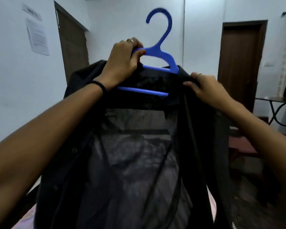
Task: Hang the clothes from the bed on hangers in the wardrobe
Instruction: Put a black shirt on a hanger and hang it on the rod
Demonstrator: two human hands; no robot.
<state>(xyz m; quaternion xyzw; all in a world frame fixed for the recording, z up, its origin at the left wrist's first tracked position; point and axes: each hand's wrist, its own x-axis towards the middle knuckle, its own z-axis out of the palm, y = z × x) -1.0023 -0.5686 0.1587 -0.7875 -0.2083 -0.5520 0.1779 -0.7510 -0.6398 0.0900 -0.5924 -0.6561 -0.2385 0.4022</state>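
Blue plastic made up the hanger (162,53), which was held up in the middle of the view with its hook pointing to the ceiling and its right arm already inside a black shirt (139,162). That shirt was thin enough to show dim shapes through its back panel, hung open toward the camera, and draped down from the hanger to the lower edge of the view, with buttons visible on its left front. The left hand (122,63) had its grip wrapped round the hanger's left arm, thumb under the plastic and fingers curled over the top, with a ring on one finger and a dark band on the wrist. The right hand (205,88) pinched the shirt's collar edge just beside the hanger's right shoulder, thumb on the near side of the cloth and a ring showing on a finger. Behind them stood a pale wall with a brown door (73,50) far left, papers (37,37) stuck beside it, and another brown door (241,63) far right. A dark desk (276,100) with curved metal legs stood at the right edge.
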